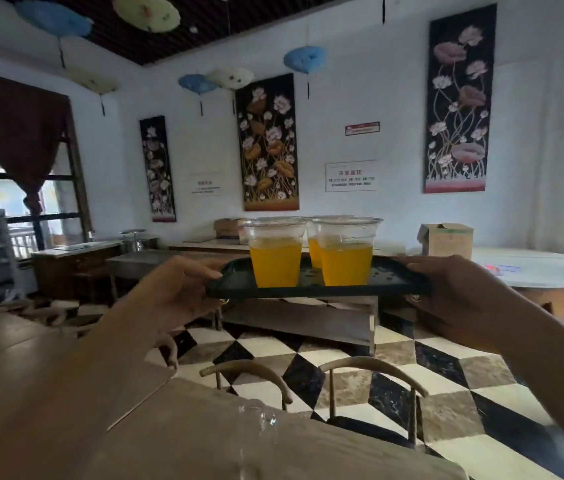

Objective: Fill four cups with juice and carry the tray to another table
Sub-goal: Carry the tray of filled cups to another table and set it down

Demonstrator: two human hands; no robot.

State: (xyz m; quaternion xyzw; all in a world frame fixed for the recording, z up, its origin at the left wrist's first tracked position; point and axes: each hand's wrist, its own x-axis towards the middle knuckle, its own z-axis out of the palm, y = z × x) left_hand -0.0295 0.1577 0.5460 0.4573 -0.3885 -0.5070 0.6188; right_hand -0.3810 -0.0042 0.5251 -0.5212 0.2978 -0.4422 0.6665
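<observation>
A dark tray (311,291) is held up in the air in front of me, level, above the checkered floor. My left hand (173,289) grips its left end and my right hand (460,292) grips its right end. On the tray stand clear plastic cups of orange juice: one at the front left (275,261), one at the front right (346,263), and a third (314,251) partly hidden behind them. Any further cup is hidden.
A wooden table (66,393) lies below me at the lower left, with a clear glass object (260,431) on it. Two chairs (370,382) stand at its far side. A white round table (533,268) is at the right, counters and boxes along the back wall.
</observation>
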